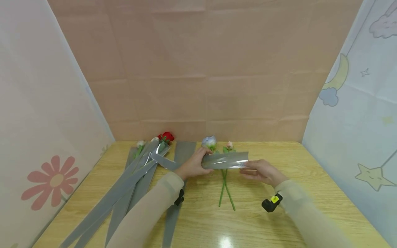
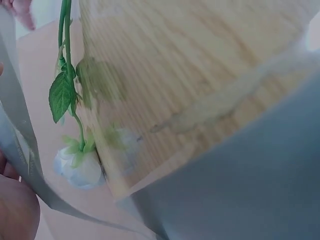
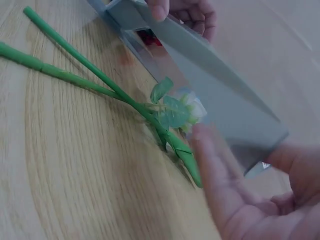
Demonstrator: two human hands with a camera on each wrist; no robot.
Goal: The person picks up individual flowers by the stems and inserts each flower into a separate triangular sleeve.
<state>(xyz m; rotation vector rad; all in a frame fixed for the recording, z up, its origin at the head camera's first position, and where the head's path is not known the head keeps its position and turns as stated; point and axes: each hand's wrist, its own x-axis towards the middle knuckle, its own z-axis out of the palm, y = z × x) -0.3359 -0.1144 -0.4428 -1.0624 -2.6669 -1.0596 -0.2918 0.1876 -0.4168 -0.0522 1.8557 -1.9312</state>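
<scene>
My left hand (image 1: pixel 194 164) grips a glossy grey plastic film strip (image 1: pixel 224 160), its thumb in front and fingers at the upper edge. The strip bends into a curve above the table, and its right end reaches my right hand (image 1: pixel 260 171). In the right wrist view, the straight fingers (image 3: pixel 212 165) of that hand lie alongside the strip's end, thumb on its other side. Beneath the strip lie two artificial flowers, a pale blue one (image 1: pixel 209 142) and a small pink one (image 1: pixel 229 145). Their green stems (image 1: pixel 224 189) cross; the strip hides part of them.
On the left, several long grey film strips (image 1: pixel 124 187) overlap, with a red rose (image 1: pixel 166 137) and white flowers (image 1: pixel 141 143) at their far ends. Another strip (image 1: pixel 172 213) lies lengthwise under my left forearm. A brown backdrop (image 1: pixel 204 69) stands behind the wooden table (image 1: pixel 279 155).
</scene>
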